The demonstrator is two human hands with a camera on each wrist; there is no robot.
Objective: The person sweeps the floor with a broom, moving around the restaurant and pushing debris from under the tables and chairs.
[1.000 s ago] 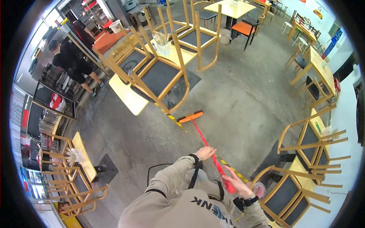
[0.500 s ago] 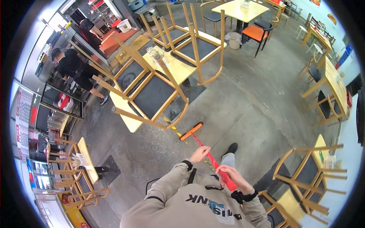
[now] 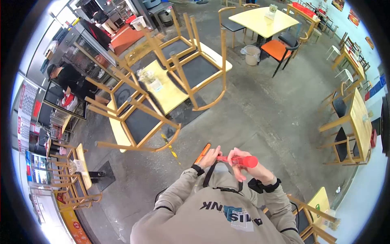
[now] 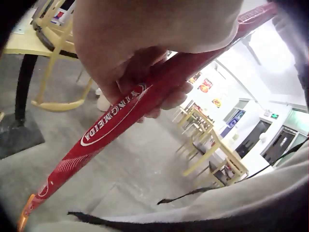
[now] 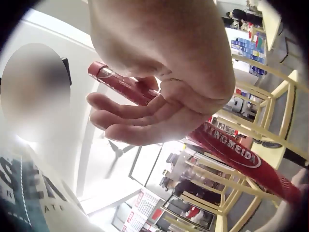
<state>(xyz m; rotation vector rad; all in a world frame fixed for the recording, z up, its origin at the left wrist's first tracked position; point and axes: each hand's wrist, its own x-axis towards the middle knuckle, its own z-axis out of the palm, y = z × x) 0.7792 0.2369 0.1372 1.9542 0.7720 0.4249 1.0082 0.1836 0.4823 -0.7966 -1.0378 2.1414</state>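
Note:
A long red handle (image 3: 245,161) with white lettering slants across the front of the body, its thick end toward the camera. My left hand (image 3: 210,157) grips it lower down; in the left wrist view, the left hand's fingers (image 4: 173,98) curl round the red handle (image 4: 113,121). Near the top end, my right hand (image 3: 239,162) holds it between thumb and forefinger, and the other fingers (image 5: 130,123) extend loosely in the right wrist view. The orange broom head (image 3: 203,153) is at floor level beside the left hand, partly hidden by it.
Upturned chairs rest on a long yellow table (image 3: 162,87) ahead on the left, and on tables at lower left and lower right. A bin (image 3: 252,55) and an orange chair (image 3: 276,49) stand farther off. A person (image 3: 71,80) in black bends at the left.
The broom head has moved nearer the body and turned steeper. The handle's top end has risen toward the camera, with both hands still on it. The person at left has bent lower.

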